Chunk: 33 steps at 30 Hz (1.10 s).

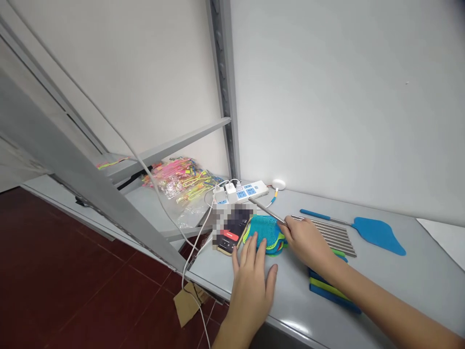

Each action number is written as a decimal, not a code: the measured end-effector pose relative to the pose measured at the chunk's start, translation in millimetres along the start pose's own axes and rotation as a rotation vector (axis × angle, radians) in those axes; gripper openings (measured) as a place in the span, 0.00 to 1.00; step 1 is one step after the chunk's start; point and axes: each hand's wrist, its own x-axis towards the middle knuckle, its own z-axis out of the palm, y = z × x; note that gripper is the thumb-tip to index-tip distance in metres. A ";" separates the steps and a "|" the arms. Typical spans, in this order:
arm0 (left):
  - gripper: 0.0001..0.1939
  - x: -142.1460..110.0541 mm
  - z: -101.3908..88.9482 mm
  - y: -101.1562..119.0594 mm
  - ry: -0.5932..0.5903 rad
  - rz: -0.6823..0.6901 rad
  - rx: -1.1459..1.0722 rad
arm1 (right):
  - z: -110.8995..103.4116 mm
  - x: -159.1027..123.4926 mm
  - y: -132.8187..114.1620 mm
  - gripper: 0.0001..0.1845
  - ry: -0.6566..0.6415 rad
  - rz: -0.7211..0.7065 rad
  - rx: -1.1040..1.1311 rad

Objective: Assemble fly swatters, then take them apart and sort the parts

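Note:
My right hand (300, 237) grips a thin metal rod (268, 211), whose far end points left toward the power strip. With fingers spread, my left hand (250, 276) rests at the near edge of a stack of blue and yellow-green mesh swatter heads (265, 228); whether it presses on them I cannot tell. A row of metal rods (336, 235) lies just beyond my right hand. Partly hidden under my right forearm are blue and green sleeve-like handles (329, 291). Farther right lies a blue fly swatter (378, 235) with a metal shaft and blue grip.
A phone (230, 235), partly blurred out, lies left of the mesh heads. Behind it stands a power strip (254, 190) with plugged-in chargers and white cables. Colourful items in clear plastic bags (185, 179) lie beyond a grey shelf post (109, 184). White paper (445, 242) is at right.

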 end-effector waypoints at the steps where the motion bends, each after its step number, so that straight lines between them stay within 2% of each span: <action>1: 0.27 2.0 0.7 -0.4 -0.013 -0.006 0.003 | 0.1 0.3 0.9 0.18 -0.006 -0.013 -0.017; 6: 0.25 8.5 1.4 -0.1 -0.074 -0.030 0.022 | 1.5 -2.0 4.7 0.19 -0.046 -0.062 -0.047; 10: 0.25 8.6 1.0 0.3 -0.080 -0.020 0.054 | -5.6 -10.0 12.2 0.19 -0.058 -0.027 -0.011; 14: 0.25 8.4 0.9 1.5 -0.077 -0.019 0.076 | -26.1 -26.3 26.1 0.19 -0.086 0.075 0.111; 18: 0.24 10.5 -2.2 8.1 -0.070 -0.012 0.068 | -52.5 -54.8 43.4 0.22 -0.139 0.146 0.300; 23: 0.24 14.1 -4.5 33.1 0.075 0.032 -0.145 | -67.4 -106.0 68.2 0.20 -0.184 0.226 0.466; 27: 0.25 16.8 0.1 63.7 0.201 0.170 -0.359 | -65.3 -146.8 81.8 0.17 -0.173 0.253 0.486; 30: 0.18 20.1 3.2 86.2 0.195 0.307 -0.388 | -65.3 -170.6 84.8 0.15 -0.174 0.203 0.469; 33: 0.10 23.1 4.3 101.6 0.232 0.345 -0.416 | -68.6 -185.9 87.0 0.13 -0.123 0.155 0.428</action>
